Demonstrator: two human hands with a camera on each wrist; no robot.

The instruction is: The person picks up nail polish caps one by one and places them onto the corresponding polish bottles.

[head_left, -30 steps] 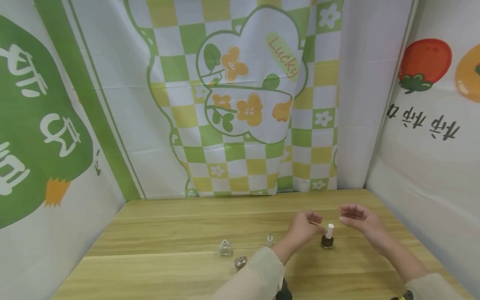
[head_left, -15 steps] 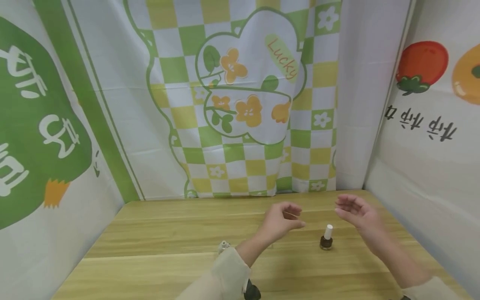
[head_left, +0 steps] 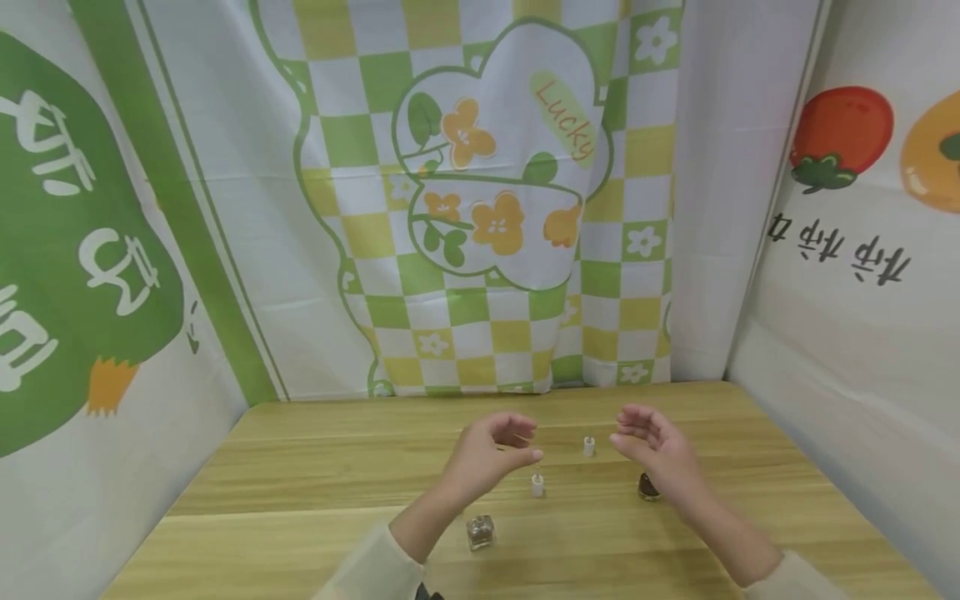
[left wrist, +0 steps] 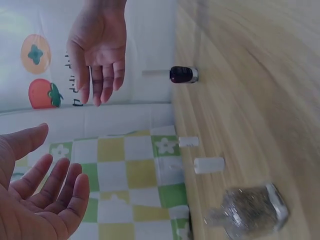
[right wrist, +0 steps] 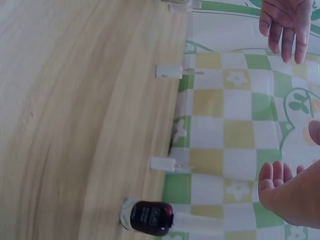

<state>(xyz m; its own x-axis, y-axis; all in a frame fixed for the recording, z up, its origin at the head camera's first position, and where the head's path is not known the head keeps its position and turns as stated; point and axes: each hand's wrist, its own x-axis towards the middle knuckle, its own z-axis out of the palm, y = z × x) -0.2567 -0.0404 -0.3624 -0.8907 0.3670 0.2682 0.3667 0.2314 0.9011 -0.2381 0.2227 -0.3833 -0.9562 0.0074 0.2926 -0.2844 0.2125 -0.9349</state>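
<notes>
Both hands hover over the wooden table with fingers loosely bent and nothing in them. My left hand (head_left: 487, 454) is just left of a white nail polish cap (head_left: 537, 486), which stands with its brush upward. A second white cap (head_left: 588, 447) stands farther back, between the hands. Close to it is my right hand (head_left: 660, 454), partly covering a dark nail polish bottle (head_left: 648, 488). That dark bottle (right wrist: 150, 218) has its white cap on in the right wrist view. An uncapped glitter nail polish bottle (head_left: 481, 532) stands near my left forearm.
At the top of the right wrist view is part of a clear bottle (right wrist: 182, 5); my left arm hides it from the head view. A checked green and yellow cloth (head_left: 465, 333) hangs behind the wooden table (head_left: 315, 467), with printed cloth on both sides.
Both hands have moved left, away from around the dark bottle. The second white cap and the glitter bottle have come into view, while the clear bottle is now covered by the left arm.
</notes>
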